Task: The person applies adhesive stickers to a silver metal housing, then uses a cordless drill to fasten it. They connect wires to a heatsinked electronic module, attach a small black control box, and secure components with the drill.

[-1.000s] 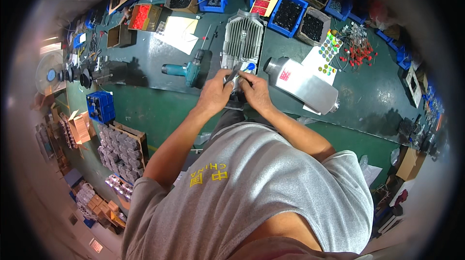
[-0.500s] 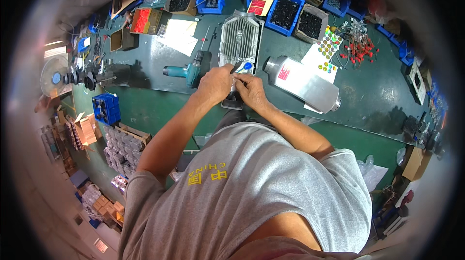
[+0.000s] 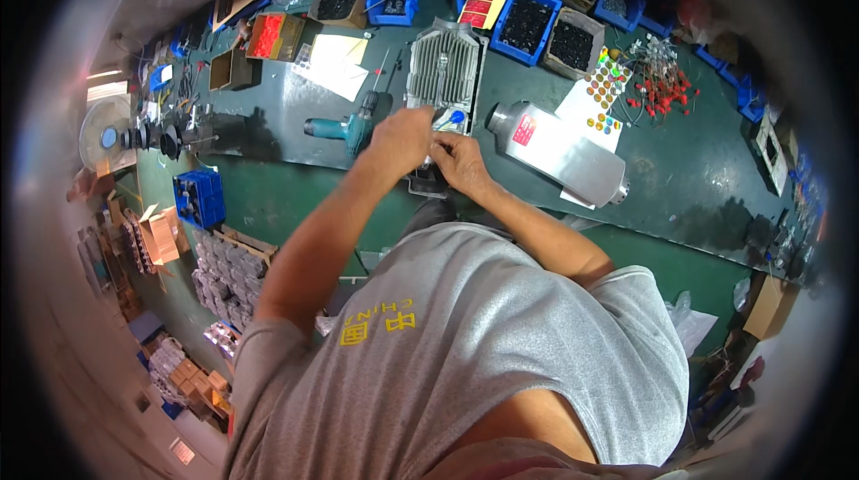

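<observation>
My left hand (image 3: pixel 403 135) and my right hand (image 3: pixel 461 162) meet at the near end of a grey finned metal housing (image 3: pixel 445 64) lying on the green bench (image 3: pixel 698 167). Both hands have their fingers closed around a small pale part with a blue tip (image 3: pixel 447 119). Most of that part is hidden by my fingers. A small dark block (image 3: pixel 428 183) lies just under my hands at the bench's front edge. A teal cordless drill (image 3: pixel 344 127) lies just left of my left hand.
A silver metal cylinder-shaped casing (image 3: pixel 562 153) lies to the right on white paper. Behind it are a sheet of coloured dot stickers (image 3: pixel 605 91), red-wired parts (image 3: pixel 662 86) and several blue bins (image 3: pixel 526 24). A fan (image 3: pixel 103 135), a blue crate (image 3: pixel 199 196) and boxed parts (image 3: pixel 228 270) stand at the left.
My hands stay together at the near end of the finned housing, with only small finger movements. The view has shifted slightly.
</observation>
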`<state>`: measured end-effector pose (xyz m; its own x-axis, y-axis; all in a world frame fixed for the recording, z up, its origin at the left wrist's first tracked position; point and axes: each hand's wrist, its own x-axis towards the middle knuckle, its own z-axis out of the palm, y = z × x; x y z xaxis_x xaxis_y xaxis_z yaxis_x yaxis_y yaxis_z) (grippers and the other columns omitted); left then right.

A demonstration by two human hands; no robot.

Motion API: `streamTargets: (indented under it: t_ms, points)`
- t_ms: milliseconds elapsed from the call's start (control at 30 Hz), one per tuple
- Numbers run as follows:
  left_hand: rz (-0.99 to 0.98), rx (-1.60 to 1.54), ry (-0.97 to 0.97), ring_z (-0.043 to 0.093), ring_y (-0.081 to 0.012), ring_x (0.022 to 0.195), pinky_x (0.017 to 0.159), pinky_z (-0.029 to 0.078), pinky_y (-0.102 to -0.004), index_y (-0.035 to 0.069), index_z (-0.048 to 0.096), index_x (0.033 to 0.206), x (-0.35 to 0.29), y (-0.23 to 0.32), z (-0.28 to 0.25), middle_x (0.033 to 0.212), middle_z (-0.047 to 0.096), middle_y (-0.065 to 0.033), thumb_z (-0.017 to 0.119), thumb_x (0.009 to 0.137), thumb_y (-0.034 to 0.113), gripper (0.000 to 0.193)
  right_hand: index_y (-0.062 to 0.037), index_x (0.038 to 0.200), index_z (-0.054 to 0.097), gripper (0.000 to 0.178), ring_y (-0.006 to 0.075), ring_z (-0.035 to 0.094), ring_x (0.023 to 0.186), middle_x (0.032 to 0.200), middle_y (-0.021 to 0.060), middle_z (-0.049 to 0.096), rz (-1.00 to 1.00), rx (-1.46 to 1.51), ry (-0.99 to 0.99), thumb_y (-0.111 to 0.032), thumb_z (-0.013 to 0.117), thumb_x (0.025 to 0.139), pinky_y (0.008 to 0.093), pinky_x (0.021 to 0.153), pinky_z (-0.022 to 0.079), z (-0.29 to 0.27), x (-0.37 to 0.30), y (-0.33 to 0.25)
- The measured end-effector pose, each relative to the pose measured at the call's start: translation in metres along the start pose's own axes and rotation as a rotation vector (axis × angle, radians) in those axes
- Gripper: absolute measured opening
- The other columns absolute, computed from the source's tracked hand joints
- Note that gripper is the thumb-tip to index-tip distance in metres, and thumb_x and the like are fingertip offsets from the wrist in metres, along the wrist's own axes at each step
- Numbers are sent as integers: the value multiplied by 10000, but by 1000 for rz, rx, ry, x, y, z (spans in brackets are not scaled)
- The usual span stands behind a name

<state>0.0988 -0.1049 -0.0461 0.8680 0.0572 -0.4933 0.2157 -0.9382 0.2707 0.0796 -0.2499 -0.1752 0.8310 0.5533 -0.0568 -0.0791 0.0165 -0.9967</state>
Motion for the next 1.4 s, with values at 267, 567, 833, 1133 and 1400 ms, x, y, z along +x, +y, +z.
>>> streamTargets:
  t_ms: [267,567,833,1133,1400]
  points:
    - [-57,-27,16,668,-501,966,845,521,-595,53,584,1236,-10,1,12,984,698,-301,556,982,206,299,-14,1131,731,251,142,557,574,682,164,631,20,-21,56,-54,611,914,337,575,472,1,2,0]
    - [-156,-258,180,651,-521,955,801,506,-595,135,492,1401,-31,1,52,958,694,-303,555,1019,267,410,45,1047,673,148,95,577,680,774,73,669,105,-161,-50,-63,621,959,291,618,497,-12,1,-25]
    - [-126,-601,351,635,-345,653,632,487,-451,42,596,1267,-68,-32,48,722,641,-195,632,977,201,334,5,1212,688,282,141,628,725,856,120,710,145,15,-74,-61,648,941,295,688,521,-22,-8,-26]
    - [-416,-1139,406,566,-140,581,545,483,-306,-17,531,1310,-63,-160,112,783,645,-69,631,974,99,370,5,1029,766,217,142,669,889,965,82,749,198,-220,89,-189,709,949,287,809,518,-64,-17,-38]
    - [-702,-1622,473,623,-215,622,507,532,-369,19,541,971,28,-324,113,817,647,-138,590,965,68,70,15,900,733,219,80,581,698,763,-7,660,404,-337,519,-182,643,933,259,636,467,-80,-108,21]
